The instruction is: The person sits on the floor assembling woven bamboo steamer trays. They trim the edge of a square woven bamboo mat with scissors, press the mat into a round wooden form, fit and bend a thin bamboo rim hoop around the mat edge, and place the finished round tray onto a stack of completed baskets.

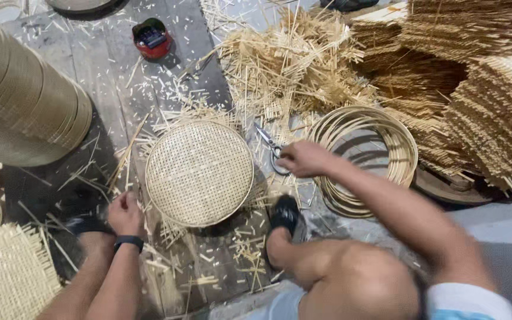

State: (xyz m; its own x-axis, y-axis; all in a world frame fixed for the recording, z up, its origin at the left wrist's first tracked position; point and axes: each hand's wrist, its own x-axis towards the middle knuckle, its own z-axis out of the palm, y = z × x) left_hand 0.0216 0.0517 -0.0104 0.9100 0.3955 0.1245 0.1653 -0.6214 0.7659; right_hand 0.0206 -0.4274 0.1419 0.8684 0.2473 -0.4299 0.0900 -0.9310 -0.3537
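Note:
A round woven bamboo tray (200, 173) lies bottom-up on the dark wooden floor between my hands. My left hand (125, 213), with a black band on its wrist, rests on the floor just left of the tray, fingers curled among loose bamboo strips. My right hand (304, 159) reaches to the tray's right and closes on the handles of a pair of scissors (271, 146), whose blades point up and left. A stack of round bamboo hoops (395, 145) lies just right of that hand.
A tall stack of bamboo rims (25, 101) stands at the left. Woven mats (499, 112) and cut strips (291, 59) pile up at the back right. A red container (152, 38) sits at the back. My sandalled foot (284, 214) is below the tray.

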